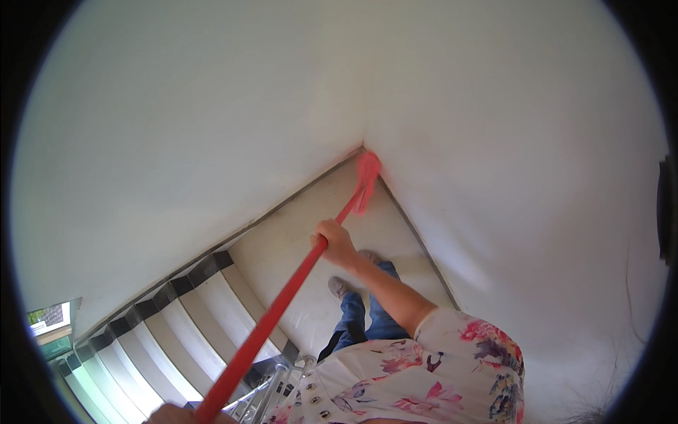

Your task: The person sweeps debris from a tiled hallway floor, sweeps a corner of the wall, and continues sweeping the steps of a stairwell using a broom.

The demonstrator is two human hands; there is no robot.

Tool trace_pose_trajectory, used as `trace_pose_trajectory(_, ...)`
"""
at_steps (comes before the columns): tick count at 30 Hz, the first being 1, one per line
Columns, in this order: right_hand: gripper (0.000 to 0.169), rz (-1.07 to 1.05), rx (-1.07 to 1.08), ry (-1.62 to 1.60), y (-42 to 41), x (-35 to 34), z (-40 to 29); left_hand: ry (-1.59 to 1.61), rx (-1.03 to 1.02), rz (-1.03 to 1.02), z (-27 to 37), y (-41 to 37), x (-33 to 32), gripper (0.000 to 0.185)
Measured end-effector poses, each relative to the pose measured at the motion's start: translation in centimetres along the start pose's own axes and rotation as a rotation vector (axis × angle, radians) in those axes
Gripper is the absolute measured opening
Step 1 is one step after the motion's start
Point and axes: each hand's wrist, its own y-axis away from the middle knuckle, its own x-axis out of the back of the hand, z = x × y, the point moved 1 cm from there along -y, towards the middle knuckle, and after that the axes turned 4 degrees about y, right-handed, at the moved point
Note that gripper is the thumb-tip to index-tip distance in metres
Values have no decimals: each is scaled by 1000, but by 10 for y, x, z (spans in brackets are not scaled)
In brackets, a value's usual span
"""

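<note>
A long red pole runs from the lower left up to a pink mop-like head, which is blurred. This head rests in the corner of the landing floor, close to where the two walls meet. Partway down the pole, my right hand is wrapped around it. At the bottom edge of the picture, my left hand grips the pole's near end; only part of that hand shows.
White walls with dark skirting enclose the landing on two sides. To the left, stairs with black side trim descend from its edge. A metal railing stands near my body. A window shows at far left.
</note>
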Motion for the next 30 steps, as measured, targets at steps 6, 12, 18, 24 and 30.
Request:
trace_pose_trajectory(6, 24, 170, -81, -41, -10, 16, 11, -188, 147, -107, -24, 11, -17, 32)
trace_pose_trajectory(12, 20, 69, 25, -99, -6, 1, 41, -281, 188, -120, -24, 35, -25, 30)
trace_pose_trajectory(18, 11, -439, 55, -93, 22, 1, 18, -262, 180, -109, 3, 33, -33, 29)
trace_pose_trajectory(24, 12, -4, -8, 41, 11, 28, -11, -198, 299, -389, -1, 28, -34, 28)
trace_pose_trajectory(30, 10, -324, 34, 94, -6, 20, 12, -395, 98, 51, 2, 35, -33, 28)
